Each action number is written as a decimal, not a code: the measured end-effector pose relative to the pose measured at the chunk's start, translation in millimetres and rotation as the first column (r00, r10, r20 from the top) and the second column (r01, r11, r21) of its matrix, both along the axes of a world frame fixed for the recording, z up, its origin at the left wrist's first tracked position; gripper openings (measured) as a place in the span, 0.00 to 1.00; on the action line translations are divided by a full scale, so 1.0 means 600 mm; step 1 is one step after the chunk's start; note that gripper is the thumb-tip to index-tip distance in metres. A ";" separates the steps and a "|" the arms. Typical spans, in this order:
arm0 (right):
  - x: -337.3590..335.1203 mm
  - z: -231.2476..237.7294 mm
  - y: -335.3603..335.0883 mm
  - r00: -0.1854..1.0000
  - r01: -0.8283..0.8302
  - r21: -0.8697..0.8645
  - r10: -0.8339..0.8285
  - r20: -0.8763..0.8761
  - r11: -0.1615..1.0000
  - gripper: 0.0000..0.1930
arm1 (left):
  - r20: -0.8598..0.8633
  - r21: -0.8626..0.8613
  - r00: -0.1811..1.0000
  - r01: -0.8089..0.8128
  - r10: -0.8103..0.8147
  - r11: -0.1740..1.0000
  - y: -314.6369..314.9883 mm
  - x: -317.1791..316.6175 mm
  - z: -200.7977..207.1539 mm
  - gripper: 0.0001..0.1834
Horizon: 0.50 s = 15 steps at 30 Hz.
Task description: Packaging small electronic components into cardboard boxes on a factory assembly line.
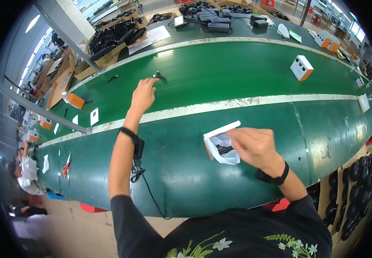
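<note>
My left hand (143, 95) reaches over the green conveyor belt, index finger stretched out and thumb apart from it. Its fingertips are at a small bundled black cable (162, 77) on the belt; whether they touch it I cannot tell. On the near green table stands a small box (208, 148) with its white flap raised. A white plastic bag (228, 158) spreads out of the opening, with something dark inside. My right hand (254, 146), slightly blurred, is closed at the bag's upper edge beside the flap, thumb and index finger together.
Further left on the belt lie another cable (113, 78), an orange-and-white box (75, 101) and white cards (94, 116). A white-and-orange box (301, 68) stands to the right. Scissors (67, 166) lie on the near table. A cord (151, 193) hangs near my left forearm. A co-worker (27, 172) sits far left.
</note>
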State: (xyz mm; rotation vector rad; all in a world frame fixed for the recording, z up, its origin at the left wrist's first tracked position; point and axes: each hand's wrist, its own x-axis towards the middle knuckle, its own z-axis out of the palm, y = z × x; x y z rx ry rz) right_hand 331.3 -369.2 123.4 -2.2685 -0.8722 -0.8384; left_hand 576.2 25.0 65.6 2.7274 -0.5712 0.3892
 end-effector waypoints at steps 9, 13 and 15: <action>-0.048 -0.085 -0.054 0.823 0.145 0.161 -0.028 -0.567 0.976 0.47 | -0.002 -0.020 0.991 -0.133 0.133 0.991 -0.037 0.146 -0.084 0.14; -0.034 -0.133 -0.017 0.696 -0.014 0.339 0.253 -0.672 0.941 0.63 | -0.171 -0.344 0.985 -0.092 0.034 0.934 -0.033 0.053 -0.098 0.11; -0.025 -0.149 -0.016 0.682 0.056 0.395 0.253 -0.686 0.917 0.57 | -0.148 -0.618 0.989 -0.100 0.010 0.779 -0.077 -0.021 -0.099 0.10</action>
